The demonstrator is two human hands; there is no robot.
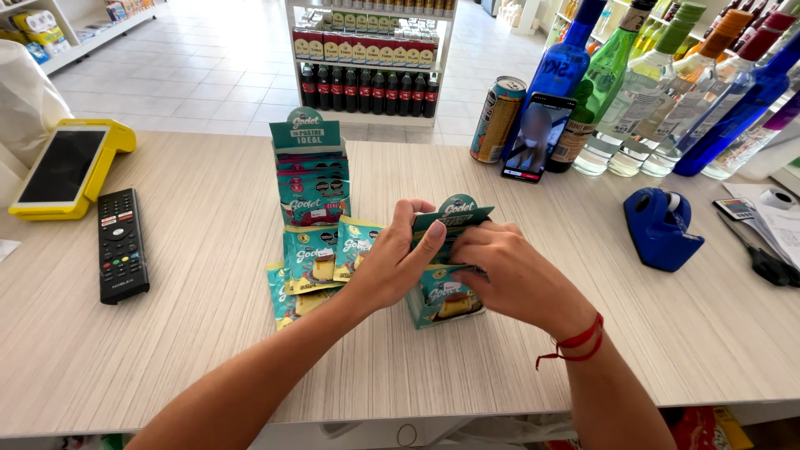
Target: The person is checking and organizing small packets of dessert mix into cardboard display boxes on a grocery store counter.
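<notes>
A small teal cardboard display box of dessert-mix packets stands on the wooden counter in front of me. My left hand grips its left side and raised header flap. My right hand, with a red string bracelet at the wrist, covers the box's top from the right. Just left of my hands lie a few loose teal and yellow packets. Behind them stands a second, fuller display box with an upright header.
A black remote and a yellow-cased payment terminal lie at the left. A can, a propped phone and several bottles line the back right. A blue tape dispenser, papers and scissors sit at the right.
</notes>
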